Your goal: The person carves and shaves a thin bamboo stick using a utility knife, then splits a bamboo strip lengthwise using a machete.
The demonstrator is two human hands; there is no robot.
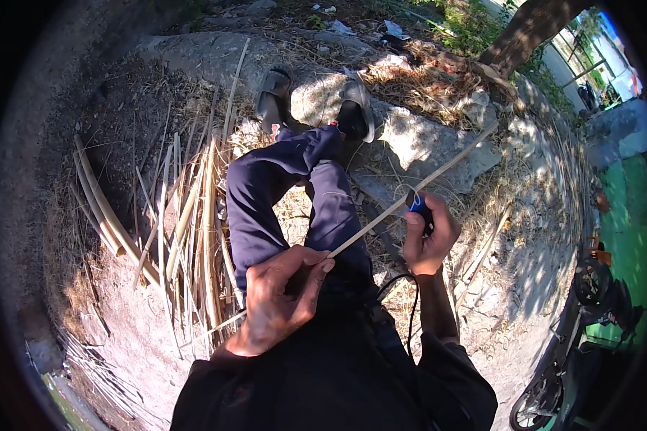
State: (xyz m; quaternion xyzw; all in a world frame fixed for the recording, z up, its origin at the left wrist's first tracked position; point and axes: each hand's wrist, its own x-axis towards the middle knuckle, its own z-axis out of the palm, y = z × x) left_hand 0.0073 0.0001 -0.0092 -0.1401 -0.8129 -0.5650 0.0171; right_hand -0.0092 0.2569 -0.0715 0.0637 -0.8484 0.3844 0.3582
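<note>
A long, thin pale strip of split wood, like bamboo or cane point(438, 172), slants across my lap toward the upper right. My left hand point(284, 293) pinches it between thumb and fingers, and its lower end comes out behind that hand. Beside the strip, my right hand point(433, 233) is closed around a small blue-and-black tool point(418, 207). The tool's working edge is hidden, so its kind is unclear. A thin pale curl shows where tool and strip meet.
Many loose split strips point(208, 237) lie on the ground to my left, with thicker curved pieces point(108, 201) farther out. Rocks point(410, 136) lie past my shoes. A tree trunk point(532, 32) rises at far right; a motorcycle point(561, 381) stands at lower right. A black cord point(412, 309) hangs by my right forearm.
</note>
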